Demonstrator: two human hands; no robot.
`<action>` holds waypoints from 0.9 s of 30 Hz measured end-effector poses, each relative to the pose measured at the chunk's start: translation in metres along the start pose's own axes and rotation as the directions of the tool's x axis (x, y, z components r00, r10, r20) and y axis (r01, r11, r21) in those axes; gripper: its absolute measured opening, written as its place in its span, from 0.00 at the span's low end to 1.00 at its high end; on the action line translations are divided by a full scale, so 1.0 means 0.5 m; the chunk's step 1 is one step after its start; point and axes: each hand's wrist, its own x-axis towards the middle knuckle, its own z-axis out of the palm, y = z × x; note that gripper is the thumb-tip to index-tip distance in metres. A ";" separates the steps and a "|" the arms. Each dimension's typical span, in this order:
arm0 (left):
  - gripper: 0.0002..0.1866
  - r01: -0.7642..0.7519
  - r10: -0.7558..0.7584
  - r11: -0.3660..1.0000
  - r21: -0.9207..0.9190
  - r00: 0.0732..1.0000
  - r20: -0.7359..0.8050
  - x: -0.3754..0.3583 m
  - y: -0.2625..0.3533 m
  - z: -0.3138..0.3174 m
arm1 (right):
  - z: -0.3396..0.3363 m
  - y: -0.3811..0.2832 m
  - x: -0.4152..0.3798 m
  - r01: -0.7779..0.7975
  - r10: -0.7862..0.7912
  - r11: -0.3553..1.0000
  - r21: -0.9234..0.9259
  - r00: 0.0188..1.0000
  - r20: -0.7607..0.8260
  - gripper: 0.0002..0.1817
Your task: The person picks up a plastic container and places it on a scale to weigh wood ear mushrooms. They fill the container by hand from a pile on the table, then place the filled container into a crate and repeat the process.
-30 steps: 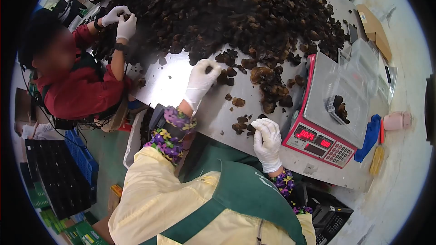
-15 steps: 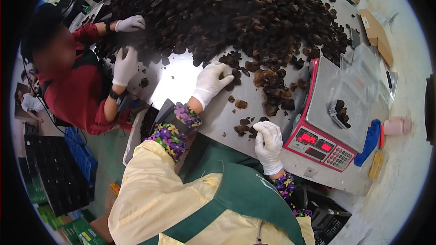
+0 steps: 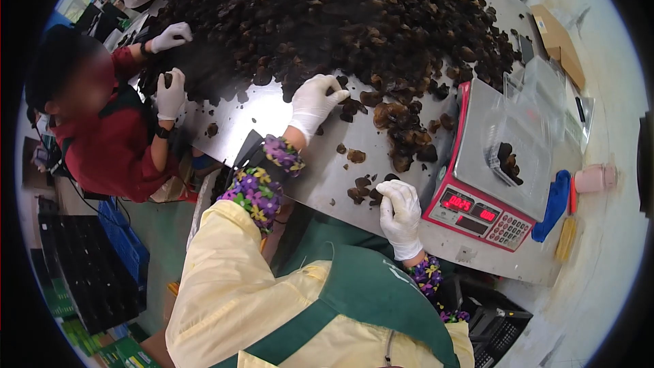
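Note:
My left hand (image 3: 317,108), in a white glove, is pinched at the front edge of a big heap of dark dried pieces (image 3: 306,27); what its fingertips hold is hidden. My right hand (image 3: 400,219), also gloved, is curled near the table's front edge, closed on a small dark piece (image 3: 391,177) at its fingertips. Left of it lie a few small pieces (image 3: 357,194). Beyond it is a loose brown cluster (image 3: 398,123). A red-framed scale (image 3: 478,215) on the right bears a clear plastic tray (image 3: 493,161) with dark pieces inside.
Clear containers (image 3: 541,95) stand behind the scale. A blue cloth (image 3: 553,206), a pink container (image 3: 595,178) and a yellow brush (image 3: 565,238) are at the right. On the left, a co-worker in red (image 3: 112,153) has both gloved hands at the heap. A cardboard piece (image 3: 558,44) lies back right.
My left hand has moved slightly up and left, with its fingers drawn closer together. My right hand has barely moved. The co-worker's hands have shifted left, and one is raised with a dark piece.

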 end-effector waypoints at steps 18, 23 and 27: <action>0.19 -0.004 -0.047 0.956 0.295 0.985 0.166 0.007 -0.011 -0.032 | 0.002 0.002 0.001 -0.009 0.009 1.000 0.014 1.000 0.014 0.15; 0.12 -0.115 0.085 0.955 0.273 0.989 0.121 0.007 -0.039 -0.012 | 0.003 0.005 -0.002 0.000 0.000 1.000 0.023 1.000 0.016 0.15; 0.11 0.049 -0.053 0.968 -0.246 0.999 -0.011 -0.011 -0.054 -0.045 | -0.001 -0.004 0.006 0.004 -0.004 1.000 0.015 1.000 -0.007 0.15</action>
